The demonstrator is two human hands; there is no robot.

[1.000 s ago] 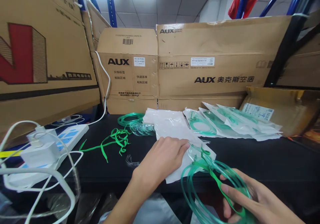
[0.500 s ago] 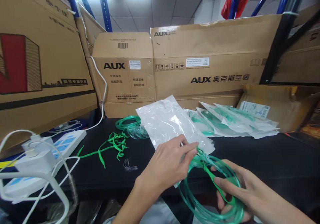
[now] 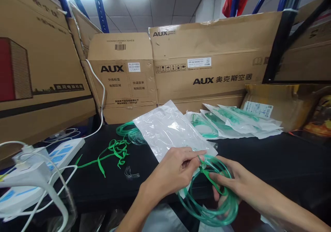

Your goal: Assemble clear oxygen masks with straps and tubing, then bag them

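Note:
My left hand [image 3: 178, 166] has its thumb and fingers pinched on a bright green elastic strap [image 3: 210, 180] at the top of a coil of clear green tubing [image 3: 204, 220]. From the right side, my right hand [image 3: 230, 176] grips the coil, its thumb over the strap and its fingers partly hidden behind the loops. The coil hangs upright in front of the table edge. Just beyond my left hand lies a white pouch [image 3: 168, 128], slanted on the black table, its lower end behind my hands.
Green straps [image 3: 117, 151] lie tangled at left, near thin clear pieces [image 3: 131, 172]. More green tubing [image 3: 126, 128] sits behind. Filled pouches [image 3: 232, 119] overlap at back right. A power strip [image 3: 64, 152] with white cables occupies the left; cardboard boxes [image 3: 207, 45] wall the back.
The view has turned slightly, so the surroundings sit a little further left. My right hand and the coil have moved left and up, closer to my left hand. Both hands keep their hold.

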